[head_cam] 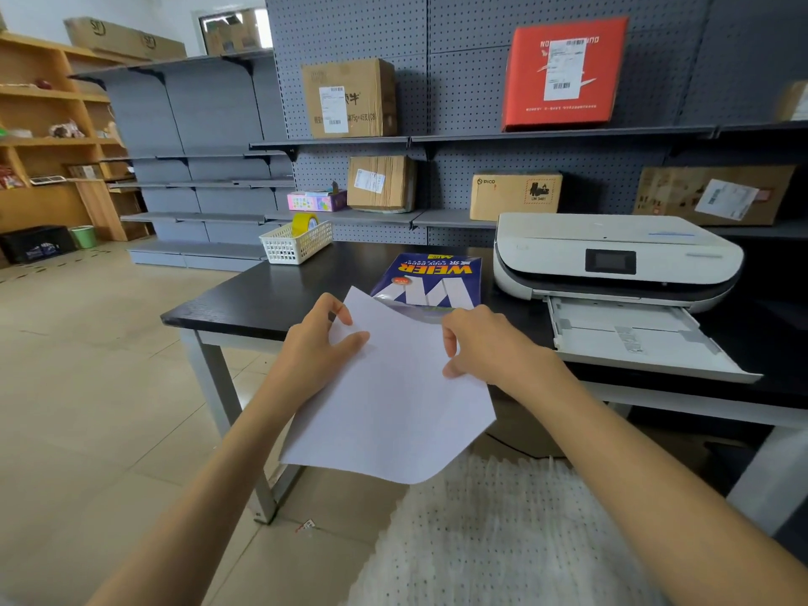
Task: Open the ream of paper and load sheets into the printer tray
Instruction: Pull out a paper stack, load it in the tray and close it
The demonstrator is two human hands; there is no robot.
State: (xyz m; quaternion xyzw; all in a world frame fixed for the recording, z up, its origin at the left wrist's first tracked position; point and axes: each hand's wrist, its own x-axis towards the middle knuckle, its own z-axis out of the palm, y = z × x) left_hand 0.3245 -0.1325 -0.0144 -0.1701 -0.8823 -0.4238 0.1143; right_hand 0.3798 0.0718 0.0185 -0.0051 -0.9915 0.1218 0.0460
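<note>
Both your hands on white sheets (389, 387), held in air over near table edge. Your L hand (321, 343) pinches left edge, thumb on top, fingers under. Your R hand (481, 343) grips right edge, fingers curled round it. Sheets' far corner overlaps open end of blue ream (430, 277), which lies flat on black table (271, 295). Printer (612, 255) just right of ream, tray (634, 334) pulled out toward you. White basket (295, 244) w/ yellow tape roll (304, 223) at table's far left.
</note>
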